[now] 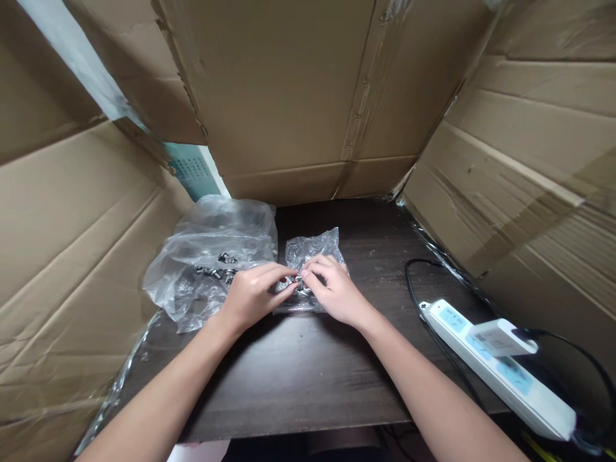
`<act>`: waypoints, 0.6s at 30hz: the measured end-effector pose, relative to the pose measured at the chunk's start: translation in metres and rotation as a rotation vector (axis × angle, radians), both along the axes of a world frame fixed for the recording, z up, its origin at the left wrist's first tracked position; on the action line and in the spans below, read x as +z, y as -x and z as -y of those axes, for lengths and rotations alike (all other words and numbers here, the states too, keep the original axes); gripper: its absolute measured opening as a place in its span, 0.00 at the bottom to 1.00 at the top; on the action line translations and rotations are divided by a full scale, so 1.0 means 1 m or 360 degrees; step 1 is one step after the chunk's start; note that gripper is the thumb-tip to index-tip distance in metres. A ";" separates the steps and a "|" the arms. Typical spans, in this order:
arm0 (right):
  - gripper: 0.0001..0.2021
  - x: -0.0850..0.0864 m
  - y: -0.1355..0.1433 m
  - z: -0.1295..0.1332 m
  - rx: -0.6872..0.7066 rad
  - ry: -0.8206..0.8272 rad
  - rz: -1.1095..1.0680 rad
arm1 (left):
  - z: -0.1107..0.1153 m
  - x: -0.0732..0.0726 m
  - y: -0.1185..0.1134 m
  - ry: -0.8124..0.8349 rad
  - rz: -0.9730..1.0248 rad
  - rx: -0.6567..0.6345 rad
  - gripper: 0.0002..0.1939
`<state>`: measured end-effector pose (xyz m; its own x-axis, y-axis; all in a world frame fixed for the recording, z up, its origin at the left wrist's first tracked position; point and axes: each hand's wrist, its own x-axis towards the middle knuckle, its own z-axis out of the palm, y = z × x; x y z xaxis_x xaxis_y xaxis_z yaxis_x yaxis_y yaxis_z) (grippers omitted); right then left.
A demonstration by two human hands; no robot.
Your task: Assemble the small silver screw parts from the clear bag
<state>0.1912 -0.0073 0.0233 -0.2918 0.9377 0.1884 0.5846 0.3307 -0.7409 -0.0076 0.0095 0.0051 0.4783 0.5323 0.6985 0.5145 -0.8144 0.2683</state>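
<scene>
Both hands meet over a small clear plastic bag (312,246) at the middle of the dark table. Small metal pieces (301,283) show between the fingertips, too small to tell apart. My left hand (255,290) comes in from the left, thumb and index finger pinched near these pieces. From the right, my right hand (331,287) has its fingers curled and its thumb pressed by the same pieces. Left of my hands, a larger clear plastic bag (221,224) holds several dark and silver metal parts (216,269).
Cardboard walls (298,83) enclose the dark table (308,385) at the back and sides. A white power strip (505,372) with a plugged-in white adapter (503,338) lies on the right, with a black cable (409,282) beside it.
</scene>
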 end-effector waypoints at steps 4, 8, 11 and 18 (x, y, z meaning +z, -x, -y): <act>0.09 -0.002 0.000 0.000 -0.0002 -0.0057 -0.0076 | 0.000 0.000 0.000 -0.0011 0.0003 0.0008 0.07; 0.08 -0.003 -0.001 -0.001 0.0020 -0.0087 -0.0087 | 0.000 0.000 0.000 -0.0013 -0.0011 0.0005 0.07; 0.08 -0.003 -0.002 -0.001 0.0037 -0.0092 -0.0108 | 0.000 0.000 0.000 -0.0019 -0.0022 -0.0001 0.07; 0.08 -0.004 -0.002 0.000 0.0051 -0.0100 -0.0147 | -0.001 -0.001 0.000 -0.0038 -0.0023 0.0014 0.07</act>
<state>0.1932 -0.0070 0.0195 -0.2999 0.9138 0.2739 0.5034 0.3955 -0.7682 -0.0077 0.0101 0.0040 0.4838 0.5200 0.7040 0.5256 -0.8158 0.2413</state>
